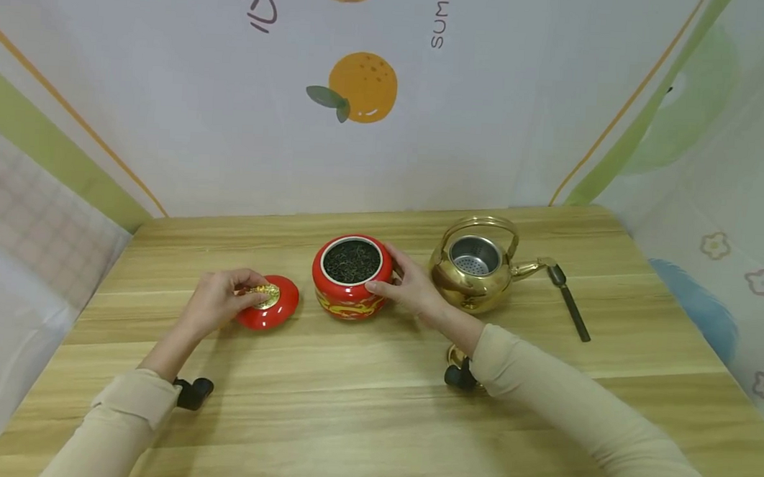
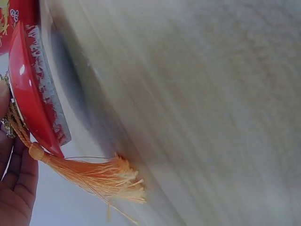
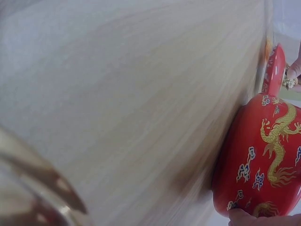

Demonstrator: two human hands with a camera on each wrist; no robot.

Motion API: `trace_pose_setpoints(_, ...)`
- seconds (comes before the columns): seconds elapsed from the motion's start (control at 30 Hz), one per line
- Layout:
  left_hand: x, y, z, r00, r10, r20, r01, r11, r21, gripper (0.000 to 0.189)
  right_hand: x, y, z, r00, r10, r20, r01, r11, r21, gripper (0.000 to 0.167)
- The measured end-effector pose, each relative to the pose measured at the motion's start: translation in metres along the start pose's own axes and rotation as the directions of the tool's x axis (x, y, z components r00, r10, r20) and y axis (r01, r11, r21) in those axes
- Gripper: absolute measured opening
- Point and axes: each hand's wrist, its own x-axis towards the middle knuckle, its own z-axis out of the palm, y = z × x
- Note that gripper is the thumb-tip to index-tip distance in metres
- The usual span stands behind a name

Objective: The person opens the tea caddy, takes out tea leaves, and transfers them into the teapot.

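On the bench (image 1: 347, 417), head view: 1 red jar (image 1: 336, 294) stands upright, uncovered, containing dark leaves (image 1: 352, 261). Right hand (image 1: 412, 287) grasps the jar's right side, thumb near the rim. Left hand (image 1: 219, 300) pinches the gold knob (image 1: 267, 297) of 1 red lid (image 1: 279, 314), left of the jar. To the right: 1 gold kettle (image 1: 466, 292) with strainer (image 1: 476, 256), and 1 dark scoop (image 1: 574, 315) near its spout.
Left wrist view: orange tassel (image 2: 96, 176) trails from the knob. Contact between lid and bench cannot be told.
Right wrist view: fingers (image 3: 251, 220) touch the jar's dragon-patterned wall; lid just beside it.
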Motion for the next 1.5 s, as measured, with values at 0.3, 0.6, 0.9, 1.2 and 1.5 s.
trace_pose_setpoints(0.3, 0.0, -0.003, 0.004, 1.0, 0.01, 0.008, -0.01, 1.0, 0.016, 0.016, 0.0, 0.0, -0.001, 1.0, -0.003, 0.004, 0.003, 1.0, -0.003, 0.079)
trace_pose_setpoints(0.6, 0.0, -0.005, 0.007, 1.0, 0.015, 0.005, -0.016, 0.999, 0.036, 0.015, 0.001, 0.001, 0.0, 1.0, 0.006, -0.004, -0.006, 1.0, 0.01, 0.079)
trace_pose_setpoints(0.9, -0.002, -0.004, 0.009, 1.0, 0.01, 0.01, -0.01, 0.999, 0.037, 0.015, 0.001, 0.002, -0.001, 1.0, -0.002, 0.006, 0.002, 1.0, 0.0, 0.079)
trace_pose_setpoints(1.2, -0.002, -0.005, 0.01, 1.0, 0.013, -0.001, -0.013, 1.0, 0.023, 0.016, 0.002, 0.002, -0.001, 1.0, 0.003, 0.003, -0.003, 1.0, 0.003, 0.079)
trace_pose_setpoints(1.5, -0.004, -0.004, 0.011, 1.0, -0.015, -0.004, 0.015, 1.0, 0.006, 0.015, 0.002, 0.001, -0.001, 1.0, 0.013, 0.006, -0.014, 1.0, 0.021, 0.08)
